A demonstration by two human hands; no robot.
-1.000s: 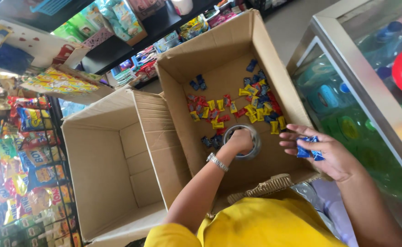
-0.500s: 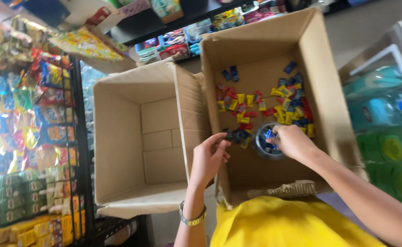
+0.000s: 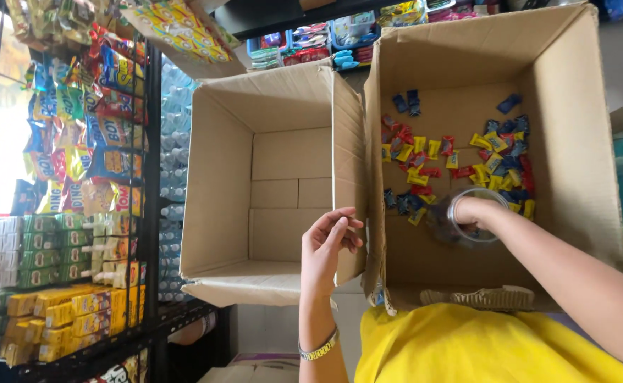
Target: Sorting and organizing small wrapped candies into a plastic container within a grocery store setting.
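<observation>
1. While the person in the yellow shirt [image 3: 482, 347] leaned over two open cardboard boxes, the right hand [image 3: 471, 211] sat inside a clear round jar [image 3: 467, 220] on the floor of the right box [image 3: 581, 170]; whether its fingers were closed on anything, I could not tell
2. Left hand [image 3: 329, 245] rested on the flap edge between the boxes, fingers loosely curled, grasping nothing; a metal wristband [image 3: 318, 347] was on that wrist
3. Wrapped candies [image 3: 482, 159], yellow, red and blue, lay scattered on the right box floor just beyond the jar, some touching it
4. Left box [image 3: 276, 177] stood beside it
5. Wire rack of snack packets [image 3: 63, 177] stood left of the boxes
</observation>
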